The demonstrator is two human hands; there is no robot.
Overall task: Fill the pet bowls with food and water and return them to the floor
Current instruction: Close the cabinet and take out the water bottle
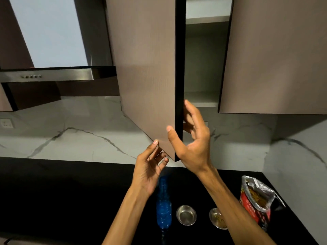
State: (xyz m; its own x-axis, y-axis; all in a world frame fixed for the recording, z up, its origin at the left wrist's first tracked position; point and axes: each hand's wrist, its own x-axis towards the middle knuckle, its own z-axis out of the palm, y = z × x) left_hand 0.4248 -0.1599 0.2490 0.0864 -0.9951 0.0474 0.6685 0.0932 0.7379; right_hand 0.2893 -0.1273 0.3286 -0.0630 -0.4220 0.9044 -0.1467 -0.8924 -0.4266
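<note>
Below the hands, on the black worktop [53, 200], a blue bottle [163, 209], an empty steel bowl [186, 214], a kibble-filled bowl [216, 218] and an opened kibble bag [256, 200] are seen. The cabinet door [146, 76] edge is pinched by the right hand [191, 144]; its corner is touched by the left hand's [148, 172] relaxed fingers.

My right hand [191, 138] grips cabinet door [146, 68] edge; left hand [150, 168] touches its bottom corner. Bench [70, 200]: blue bottle [163, 207], two steel bowls [186, 214], open food bag [256, 200].
</note>
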